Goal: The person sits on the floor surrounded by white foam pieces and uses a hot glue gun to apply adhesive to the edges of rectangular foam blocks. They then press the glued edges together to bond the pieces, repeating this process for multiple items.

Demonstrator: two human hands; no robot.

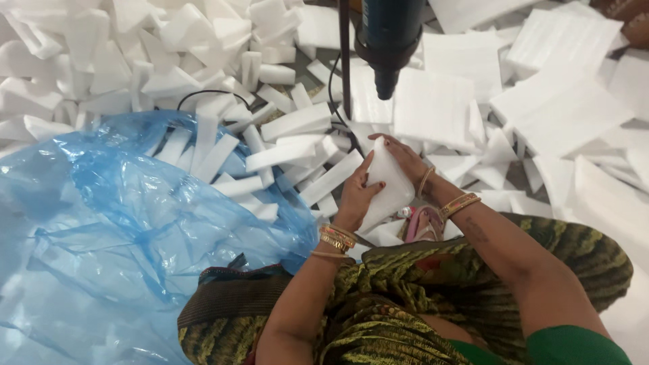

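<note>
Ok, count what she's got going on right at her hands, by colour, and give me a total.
White: 1, the foam piece, held between left hand and right hand.
Blue: 1, the plastic bag beside her.
Dark: 1, the hanging tool above.
Loose foam scraps: too many to count.
Total: 3.

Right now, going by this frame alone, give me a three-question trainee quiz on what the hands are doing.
1. True or false: both hands grip the same white foam piece.
2. What lies to the person's left? A) blue plastic bag B) metal bucket C) wooden crate
3. What hangs just above the foam piece?

Key: 1 true: the left hand and the right hand both clasp it. 2 A. 3 A dark nozzle-tipped tool.
</note>
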